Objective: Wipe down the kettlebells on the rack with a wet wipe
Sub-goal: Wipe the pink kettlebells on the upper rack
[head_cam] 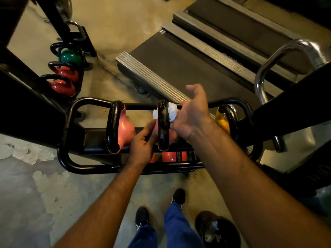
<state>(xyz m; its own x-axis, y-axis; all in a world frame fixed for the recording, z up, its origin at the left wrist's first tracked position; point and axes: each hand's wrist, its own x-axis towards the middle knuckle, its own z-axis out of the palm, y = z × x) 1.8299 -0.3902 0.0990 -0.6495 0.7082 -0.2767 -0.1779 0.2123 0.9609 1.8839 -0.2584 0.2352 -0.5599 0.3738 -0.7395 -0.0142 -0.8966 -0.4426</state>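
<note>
On the top level of the black tubular steel rack [69, 120] stand three kettlebells. The middle one, a pink kettlebell with a black handle [163, 126], is between the two hands. The right hand [192, 117] presses a crumpled white wet wipe [172, 111] against the right side of this handle; its fingers curl around the wipe, and the thumb stands free above. A part of the wipe shows also on the left side of the handle. The left hand [143, 142] holds the pink body of the same kettlebell from the left, with bent fingers. Just beside, to the left, stands a second pink kettlebell [120, 129]; to the right, a yellow kettlebell [224, 119]. Under them, red kettlebells [169, 156] lie on the lower level.
</note>
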